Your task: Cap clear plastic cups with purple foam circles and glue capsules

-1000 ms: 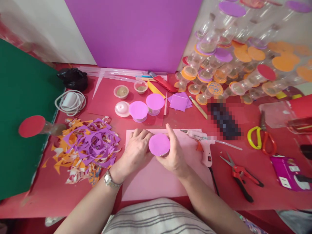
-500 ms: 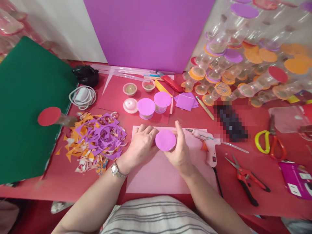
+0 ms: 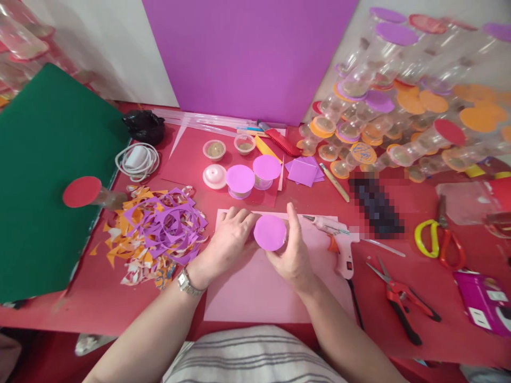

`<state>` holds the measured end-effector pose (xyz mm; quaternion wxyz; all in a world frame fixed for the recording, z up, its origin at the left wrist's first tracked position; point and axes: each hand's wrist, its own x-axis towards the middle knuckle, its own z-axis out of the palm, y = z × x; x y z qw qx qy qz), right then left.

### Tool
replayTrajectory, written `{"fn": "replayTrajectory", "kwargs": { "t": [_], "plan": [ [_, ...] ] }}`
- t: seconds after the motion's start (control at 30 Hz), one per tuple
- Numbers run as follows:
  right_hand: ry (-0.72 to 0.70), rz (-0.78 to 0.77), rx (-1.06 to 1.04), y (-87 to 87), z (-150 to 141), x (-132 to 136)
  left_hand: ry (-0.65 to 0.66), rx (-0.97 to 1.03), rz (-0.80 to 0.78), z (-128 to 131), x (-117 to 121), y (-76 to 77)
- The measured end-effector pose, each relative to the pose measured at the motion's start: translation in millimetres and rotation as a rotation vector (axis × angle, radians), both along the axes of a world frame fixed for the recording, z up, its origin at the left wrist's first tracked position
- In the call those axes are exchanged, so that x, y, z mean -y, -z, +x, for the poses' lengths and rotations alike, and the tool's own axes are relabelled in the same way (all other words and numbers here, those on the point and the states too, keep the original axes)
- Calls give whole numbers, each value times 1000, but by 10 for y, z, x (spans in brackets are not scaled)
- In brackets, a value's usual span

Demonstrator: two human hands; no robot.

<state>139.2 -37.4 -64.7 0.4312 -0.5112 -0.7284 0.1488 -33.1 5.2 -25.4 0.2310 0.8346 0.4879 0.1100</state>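
Between my hands, above a pale pink sheet [image 3: 255,298], is a cup topped with a round purple foam disc [image 3: 270,232]. My right hand [image 3: 293,255] wraps round its right side, thumb raised along the edge. My left hand [image 3: 233,236], fingers curled, is at the disc's left edge; its fingertips are partly hidden, and the cup's body is mostly covered. A pink glue gun [image 3: 331,229] lies just right of my right hand. Beyond my hands stand two purple-topped cups [image 3: 240,180], a pink domed lid [image 3: 214,176] and two small cups of sand [image 3: 214,150].
Purple and orange foam scraps [image 3: 167,223] are heaped at left, near a red-topped bottle piece [image 3: 82,192] and a green board [image 3: 43,186]. At right lie red pruning shears [image 3: 399,292], scissors [image 3: 441,236] and stacked plastic hourglass shapes [image 3: 363,127]. Purple squares [image 3: 303,171] sit behind.
The view has shifted slightly, so the table appears a little lower. Both hands keep the same hold about the purple-topped cup, with hardly any movement.
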Motion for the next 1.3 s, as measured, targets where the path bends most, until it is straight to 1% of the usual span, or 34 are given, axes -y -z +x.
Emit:
{"fn": "replayTrajectory", "kwargs": {
  "t": [0.13, 0.3, 0.57, 0.83, 1.07, 1.3],
  "plan": [
    [-15, -24, -35, 9, -24, 20, -2, -13, -12, 7, 10, -31],
    [17, -85, -15, 47, -11, 4, -37, -65, 16, 39, 7, -65],
    [20, -82, -4, 49, -1, -3, -37, -85, 35, 36, 2, -6],
    [-31, -29, -17, -5, -1, -13, -12, -92, 20, 17, -7, -71],
    [38, -57, 14, 64, -19, 1, -10, -108, 72, 74, 44, -28],
    [18, -92, -1, 19, 27, -3, -21, -125, 1, 62, 20, -74]
  ]
}}
